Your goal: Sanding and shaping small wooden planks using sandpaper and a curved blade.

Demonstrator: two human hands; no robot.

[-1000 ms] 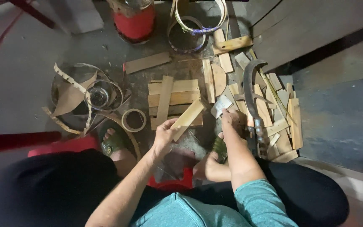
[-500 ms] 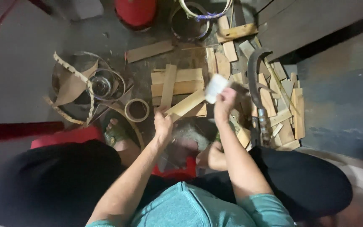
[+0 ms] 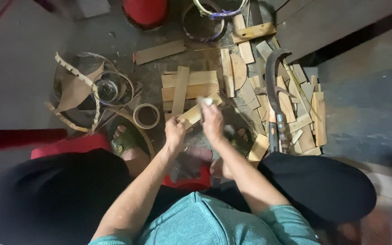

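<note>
Head view: the person sits low over a concrete floor (image 3: 46,31), and both hands meet at the centre of the frame. The left hand (image 3: 174,132) has its grip clamped around the near end of a short bamboo slat (image 3: 195,114), which angles up and away to the right, held clear of the floor. The right hand (image 3: 213,121) is closed on a small pale piece (image 3: 208,101), pressed against the far end of the slat; its material cannot be told. The slat appears light, stiff and flat, likely to split along the grain, with edges that may splinter; a hold across the broad faces near one end, as shown, leaves the rest of the length free. Beyond the hands lies a stack of flat bamboo boards (image 3: 190,84), and to the right a scatter of offcuts (image 3: 296,118) around a curved billhook (image 3: 274,86), blade up, handle towards the person. To the left are a coil of thin strips (image 3: 110,88) and a small ring (image 3: 146,115). A red bucket (image 3: 146,11) stands at the top edge.
</note>
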